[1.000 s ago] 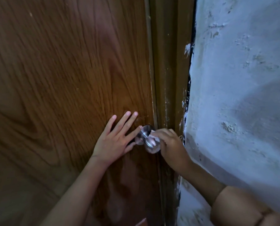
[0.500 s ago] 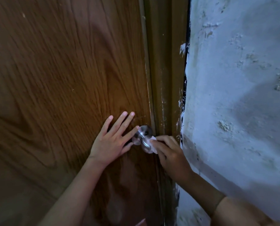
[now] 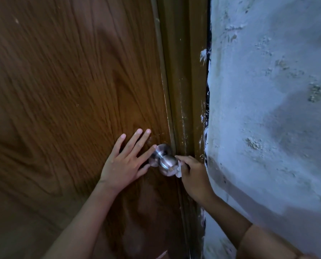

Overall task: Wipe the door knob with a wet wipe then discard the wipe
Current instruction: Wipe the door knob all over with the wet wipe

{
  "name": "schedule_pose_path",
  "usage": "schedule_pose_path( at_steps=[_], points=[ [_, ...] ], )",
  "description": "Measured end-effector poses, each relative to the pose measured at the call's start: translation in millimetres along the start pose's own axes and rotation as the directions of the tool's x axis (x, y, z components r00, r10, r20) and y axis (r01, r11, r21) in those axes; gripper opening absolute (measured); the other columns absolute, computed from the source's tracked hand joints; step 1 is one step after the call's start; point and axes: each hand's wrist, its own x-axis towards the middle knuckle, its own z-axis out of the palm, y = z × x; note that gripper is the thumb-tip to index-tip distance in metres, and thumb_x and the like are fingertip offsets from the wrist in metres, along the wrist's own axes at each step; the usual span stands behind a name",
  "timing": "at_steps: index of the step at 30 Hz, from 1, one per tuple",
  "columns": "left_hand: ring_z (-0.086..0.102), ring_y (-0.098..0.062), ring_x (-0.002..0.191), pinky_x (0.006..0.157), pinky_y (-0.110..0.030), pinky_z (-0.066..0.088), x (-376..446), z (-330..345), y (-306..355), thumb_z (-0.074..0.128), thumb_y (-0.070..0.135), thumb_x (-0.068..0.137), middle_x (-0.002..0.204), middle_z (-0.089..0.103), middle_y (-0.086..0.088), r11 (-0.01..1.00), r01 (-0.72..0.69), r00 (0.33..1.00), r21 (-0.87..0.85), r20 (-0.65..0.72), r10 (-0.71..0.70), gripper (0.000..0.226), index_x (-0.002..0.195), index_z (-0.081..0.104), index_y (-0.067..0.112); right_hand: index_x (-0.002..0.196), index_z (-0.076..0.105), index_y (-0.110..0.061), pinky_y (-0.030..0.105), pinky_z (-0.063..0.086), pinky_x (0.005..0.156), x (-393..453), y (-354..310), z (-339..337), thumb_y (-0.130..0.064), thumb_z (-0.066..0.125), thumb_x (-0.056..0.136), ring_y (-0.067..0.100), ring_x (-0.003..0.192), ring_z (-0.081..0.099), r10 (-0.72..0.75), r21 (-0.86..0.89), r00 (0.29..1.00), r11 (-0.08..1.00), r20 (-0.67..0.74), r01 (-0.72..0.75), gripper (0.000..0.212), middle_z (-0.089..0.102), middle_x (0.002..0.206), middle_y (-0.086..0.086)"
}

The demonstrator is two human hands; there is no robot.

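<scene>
Right now my right hand [image 3: 193, 172] sits just right of the knob [image 3: 165, 162], which sticks out from the door [image 3: 72, 100] near its right edge, beside the frame [image 3: 182, 90]. The knob's axis runs out of the door toward me, so the ball end faces the camera and the neck lies behind it. My right grip is clenched on the wipe [image 3: 178, 170], fingers curled, pressing it against the knob's right and lower side; only a small white crumple shows between fingers and metal.

My left hand [image 3: 124, 163] is spread flat on the door just left of the knob, holding nothing, with one fingertip touching the rose plate. It seems to be steadying the door.

I judge the wiping is mid-way: the right hand is the nearer and the only one carrying the wipe, so the coming move is to sweep it round the ball toward the left side. No bin is in view yet.
</scene>
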Motion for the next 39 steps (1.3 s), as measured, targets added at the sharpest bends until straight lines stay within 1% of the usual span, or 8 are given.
schedule_pose_path(
  at_steps=[3,7,12,16,23,30,35,39],
  points=[
    [0.014,-0.026,0.140,0.111,-0.047,0.012,-0.7,1.3,0.4,0.030,0.055,0.088,0.152,0.017,-0.010,1.000,0.000,1.000,0.005,0.009,0.000,0.061,0.142,0.025,0.028,0.106,0.066,-0.006,0.027,0.045,0.079,1.2,-14.1,-4.7,0.002,0.048,0.085,0.029,0.095,0.060,-0.234,-0.090,0.972,0.969,-0.013,0.232,0.028,0.067,0.105,0.012],
    [0.014,-0.026,0.141,0.112,-0.047,0.009,-0.6,2.0,0.3,0.028,0.054,0.090,0.152,0.016,-0.010,1.000,0.008,1.000,-0.001,0.005,-0.008,0.059,0.142,0.025,0.028,0.092,0.070,-0.006,0.021,0.044,0.073,8.6,-26.9,-5.7,0.000,0.062,0.067,0.028,0.085,0.063,-0.518,-0.286,0.822,0.772,0.236,0.568,0.027,0.072,0.095,0.009],
    [0.015,-0.026,0.140,0.111,-0.047,0.012,-0.2,-0.4,0.3,0.028,0.056,0.089,0.151,0.018,-0.009,1.000,0.003,1.000,-0.004,0.007,-0.003,0.060,0.142,0.023,0.028,0.111,0.063,-0.004,0.028,0.043,0.085,14.1,-18.0,-5.3,0.005,0.053,0.082,0.029,0.106,0.056,-0.176,-0.026,0.977,0.983,0.121,0.180,0.032,0.064,0.116,0.015],
    [0.017,-0.026,0.139,0.110,-0.047,0.015,0.6,-1.5,-0.2,0.029,0.056,0.088,0.150,0.020,-0.010,1.000,-0.001,1.000,0.001,0.001,0.001,0.059,0.141,0.027,0.028,0.118,0.060,-0.011,0.032,0.048,0.093,4.6,-6.8,-4.7,-0.005,0.040,0.093,0.024,0.109,0.059,0.072,0.074,0.995,0.994,0.065,-0.077,0.033,0.064,0.120,0.011],
    [0.019,-0.026,0.138,0.109,-0.047,0.016,1.2,-2.2,0.0,0.028,0.056,0.088,0.150,0.021,-0.010,1.000,-0.003,1.000,0.021,0.003,0.003,0.059,0.141,0.027,0.028,0.097,0.068,-0.001,0.031,0.050,0.071,-2.3,-24.3,-6.8,0.011,0.057,0.073,0.033,0.086,0.059,-0.395,-0.189,0.911,0.892,0.121,0.411,0.029,0.070,0.098,0.014],
    [0.019,-0.026,0.139,0.109,-0.046,0.015,0.6,-1.7,0.5,0.030,0.056,0.088,0.150,0.022,-0.009,1.000,0.004,1.000,0.011,-0.004,-0.004,0.061,0.142,0.023,0.028,0.113,0.063,-0.005,0.035,0.048,0.086,-3.3,-11.4,-6.9,0.005,0.047,0.087,0.028,0.102,0.058,-0.174,-0.082,0.985,0.981,0.004,0.174,0.032,0.065,0.111,0.013],
    [0.018,-0.026,0.139,0.109,-0.047,0.015,-0.1,-0.4,1.0,0.029,0.056,0.089,0.151,0.020,-0.010,1.000,-0.001,1.000,0.022,-0.005,0.001,0.059,0.142,0.026,0.028,0.096,0.070,-0.002,0.026,0.051,0.075,-23.9,-7.7,-8.0,0.006,0.061,0.071,0.027,0.083,0.066,-0.454,-0.243,0.891,0.864,0.000,0.440,0.028,0.071,0.093,0.015],
    [0.018,-0.027,0.139,0.109,-0.047,0.015,0.3,-0.2,0.3,0.028,0.056,0.089,0.151,0.019,-0.010,1.000,-0.004,1.000,0.018,0.004,0.004,0.060,0.141,0.026,0.028,0.098,0.068,-0.004,0.028,0.055,0.073,-17.2,-15.7,-8.3,-0.002,0.056,0.074,0.027,0.082,0.065,-0.563,-0.367,0.809,0.726,0.166,0.581,0.027,0.071,0.095,0.012]
  ],
)
